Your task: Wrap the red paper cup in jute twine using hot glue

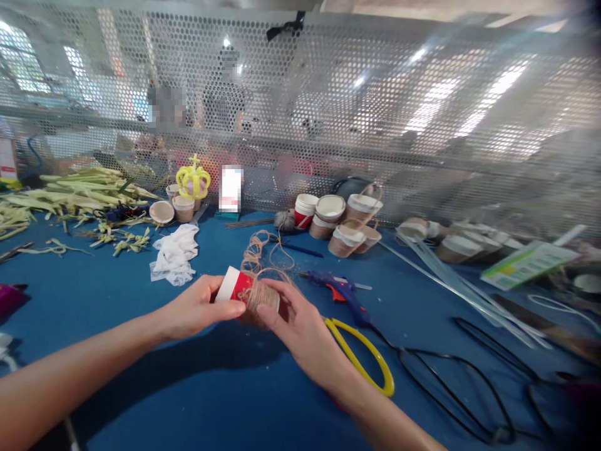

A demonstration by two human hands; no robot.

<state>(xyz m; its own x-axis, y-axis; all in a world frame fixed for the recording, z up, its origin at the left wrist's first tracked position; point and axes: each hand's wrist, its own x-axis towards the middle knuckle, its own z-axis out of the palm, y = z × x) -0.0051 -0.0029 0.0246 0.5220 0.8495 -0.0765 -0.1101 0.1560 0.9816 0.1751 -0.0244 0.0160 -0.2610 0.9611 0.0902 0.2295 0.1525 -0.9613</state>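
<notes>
A red and white paper cup [228, 285] lies tilted on its side between my hands, brown twine [256, 299] wound round its lower part. My left hand [200, 308] grips the white-rimmed end, thumb along the red wall. On the other end, my right hand [298, 322] has its fingers and thumb round the twine-covered part. A loose strand runs from the cup to a tangled heap of twine [254, 250] just behind it. Right of the hands lies a blue glue gun [345, 291]. Yellow-handled scissors [389, 376] lie partly under my right forearm.
Several cups [330, 208] stand at the back, near a grey yarn ball [284, 220]. Green husks [79, 194], a yellow crown [193, 180] and white cloth [175, 254] are left. Clear glue sticks [474, 291] and a black cable [451, 357] lie right. A perforated metal screen [263, 144] stands behind.
</notes>
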